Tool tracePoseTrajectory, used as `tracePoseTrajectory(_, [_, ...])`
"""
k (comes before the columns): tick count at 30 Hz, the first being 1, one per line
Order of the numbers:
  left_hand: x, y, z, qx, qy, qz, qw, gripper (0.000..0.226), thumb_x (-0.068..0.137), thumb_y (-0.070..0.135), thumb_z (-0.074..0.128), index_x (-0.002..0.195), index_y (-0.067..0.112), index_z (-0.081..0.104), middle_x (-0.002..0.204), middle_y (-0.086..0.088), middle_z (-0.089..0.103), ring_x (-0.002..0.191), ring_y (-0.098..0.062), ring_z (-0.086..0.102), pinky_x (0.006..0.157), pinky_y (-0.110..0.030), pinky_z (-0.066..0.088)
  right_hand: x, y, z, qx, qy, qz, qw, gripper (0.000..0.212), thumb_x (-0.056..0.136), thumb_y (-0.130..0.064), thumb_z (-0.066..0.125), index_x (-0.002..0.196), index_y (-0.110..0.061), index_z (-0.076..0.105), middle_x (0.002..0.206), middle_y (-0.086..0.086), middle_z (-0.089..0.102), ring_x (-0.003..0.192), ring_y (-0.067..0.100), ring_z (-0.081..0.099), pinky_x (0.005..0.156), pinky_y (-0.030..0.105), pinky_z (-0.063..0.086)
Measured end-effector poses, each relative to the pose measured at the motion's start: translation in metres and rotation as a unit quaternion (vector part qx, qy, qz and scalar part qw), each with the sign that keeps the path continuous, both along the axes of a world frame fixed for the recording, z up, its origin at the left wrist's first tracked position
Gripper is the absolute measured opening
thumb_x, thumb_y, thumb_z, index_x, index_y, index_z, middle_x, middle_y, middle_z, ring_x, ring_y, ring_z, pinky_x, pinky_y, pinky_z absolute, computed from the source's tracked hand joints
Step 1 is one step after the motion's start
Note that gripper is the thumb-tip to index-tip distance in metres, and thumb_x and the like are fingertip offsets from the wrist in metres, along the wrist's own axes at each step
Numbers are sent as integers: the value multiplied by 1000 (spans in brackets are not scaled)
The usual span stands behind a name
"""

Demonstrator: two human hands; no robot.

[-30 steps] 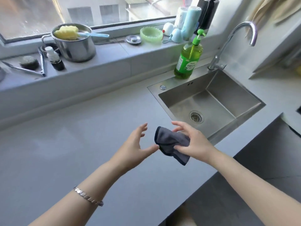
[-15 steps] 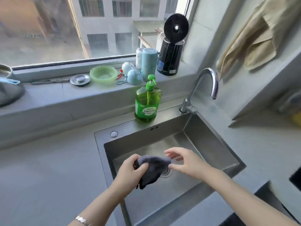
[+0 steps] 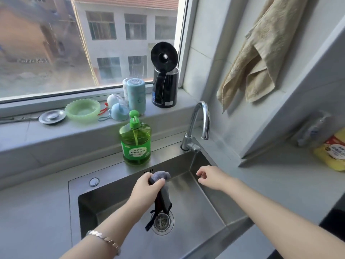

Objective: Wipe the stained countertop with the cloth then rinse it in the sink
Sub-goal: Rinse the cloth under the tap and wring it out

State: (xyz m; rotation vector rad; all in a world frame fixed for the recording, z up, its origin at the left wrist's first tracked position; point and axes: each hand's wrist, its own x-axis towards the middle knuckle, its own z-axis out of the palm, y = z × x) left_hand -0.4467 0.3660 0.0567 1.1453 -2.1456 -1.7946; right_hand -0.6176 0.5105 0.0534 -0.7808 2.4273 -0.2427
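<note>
- Left hand [image 3: 147, 191] is gripping the grey cloth [image 3: 166, 197], with fingers and thumb curling round its bunched upper end.
- The rest of the cloth is hanging straight down as a long strip inside the sink [image 3: 205, 208], its lower end dangling just over the drain [image 3: 162, 222].
- Right hand [image 3: 212, 177] is hovering over the sink's back right corner, fingers loosely bent and holding nothing.
- Faucet [image 3: 200, 120] is standing behind and to the right of the cloth, so the cloth is not sitting under the spout.
- Right hand is the nearer one to the faucet base.
- No water is showing at the spout.
- Likely the rinse is starting: the right hand is looking placed for the tap, and the cloth is needing a shift back and right.
</note>
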Motion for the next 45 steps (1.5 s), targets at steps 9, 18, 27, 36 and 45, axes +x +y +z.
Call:
tracePoseTrajectory(9, [-45, 29, 0, 74, 4, -4, 997, 6, 81, 11, 57, 81, 8, 52, 79, -9, 55, 72, -23, 56, 74, -40, 54, -32, 19, 1, -42, 32, -16, 998, 30, 86, -20, 50, 115, -17, 58, 122, 5, 60, 111, 22, 55, 97, 33, 44])
tracePoseTrajectory(18, [-119, 61, -18, 93, -1, 109, 990, 10, 82, 10, 58, 75, 10, 51, 81, -10, 56, 75, -23, 58, 75, -39, 55, -127, 5, -37, -43, 44, 166, 984, 53, 88, -9, 44, 139, -15, 31, 150, 3, 28, 132, 24, 35, 104, 33, 34])
tracePoseTrajectory(27, [-143, 83, -19, 107, -7, 219, 970, 15, 84, 9, 57, 95, -1, 56, 85, -12, 57, 77, -21, 60, 64, -24, 55, -168, -33, -62, -30, 1, 286, 958, 62, 87, -7, 44, 143, -18, 20, 154, 1, 19, 139, 24, 23, 112, 38, 28])
tracePoseTrajectory(36, [-141, 80, -20, 136, 15, 247, 959, 13, 86, 11, 58, 94, 1, 58, 93, -15, 64, 85, -26, 65, 73, -32, 57, -171, -16, -84, -46, 3, 284, 958, 49, 85, -1, 42, 132, -13, 35, 146, 3, 33, 124, 29, 43, 99, 34, 37])
tracePoseTrajectory(45, [-133, 76, -15, 185, 40, 229, 955, 11, 87, 11, 57, 95, 4, 59, 93, -15, 65, 76, -21, 67, 67, -28, 59, -148, 2, -77, -138, -10, 245, 960, 63, 82, -3, 49, 140, -11, 25, 150, 5, 27, 139, 20, 23, 113, 32, 23])
